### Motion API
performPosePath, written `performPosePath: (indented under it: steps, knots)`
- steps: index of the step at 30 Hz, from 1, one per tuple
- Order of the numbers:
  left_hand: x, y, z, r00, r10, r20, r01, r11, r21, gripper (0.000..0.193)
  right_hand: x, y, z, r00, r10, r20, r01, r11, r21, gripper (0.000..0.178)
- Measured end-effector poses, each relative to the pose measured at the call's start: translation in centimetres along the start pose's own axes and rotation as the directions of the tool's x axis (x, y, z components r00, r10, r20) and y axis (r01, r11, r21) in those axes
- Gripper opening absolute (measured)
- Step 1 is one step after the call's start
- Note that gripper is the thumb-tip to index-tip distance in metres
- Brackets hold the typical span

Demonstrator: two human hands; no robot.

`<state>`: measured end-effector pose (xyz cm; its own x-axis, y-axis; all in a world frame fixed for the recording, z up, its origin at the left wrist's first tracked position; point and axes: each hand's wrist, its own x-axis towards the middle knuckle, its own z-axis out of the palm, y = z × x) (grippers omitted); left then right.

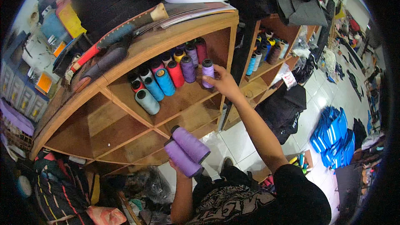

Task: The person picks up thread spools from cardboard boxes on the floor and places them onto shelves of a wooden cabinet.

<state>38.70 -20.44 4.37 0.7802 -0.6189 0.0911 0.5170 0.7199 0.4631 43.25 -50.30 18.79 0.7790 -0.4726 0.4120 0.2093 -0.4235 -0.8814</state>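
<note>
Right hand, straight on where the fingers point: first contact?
Beyond the lilac spool between its fingers, the right hand would likely meet the darker purple spool to its left; depth is hard to judge here.

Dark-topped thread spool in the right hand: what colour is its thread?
Light purple on that thread spool, seen best in the head view.

We take this for a sewing or tailoring workshop. What shows it to us is the curved wooden shelf unit [191, 24] with thread cones [165, 82] in many colours, and a second shelf [268, 69] beside it with more of them. We also see dark fabric [121, 0] heaped on top, blue white-striped pieces [331, 135] piled on the tiled floor [243, 139], and dark scraps [354, 73] strewn farther off.
</note>
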Motion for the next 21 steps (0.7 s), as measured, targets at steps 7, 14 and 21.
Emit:
performPosePath:
  steps: [7, 14, 21]
  knots:
    - [-0.5, -0.9, 0.6, 0.989, 0.143, -0.032, -0.143, 0.99, 0.011, 0.092, 5.8, 3.1, 1.8, 0.997, 0.029, -0.074, -0.044, 0.978, -0.202, 0.041]
    - [-0.8, -1.3, 1.0, 0.979, 0.144, -0.147, -0.137, 0.989, 0.055, 0.089, 5.5, 3.3, 1.8, 0.998, 0.057, 0.041, -0.042, 0.951, -0.305, 0.043]
    - [0.3, -1.4, 2.9, 0.972, 0.143, -0.187, -0.12, 0.984, 0.129, 0.091, 0.4, -1.3, 0.0, 0.953, 0.223, 0.203, -0.156, 0.941, -0.3, 0.042]
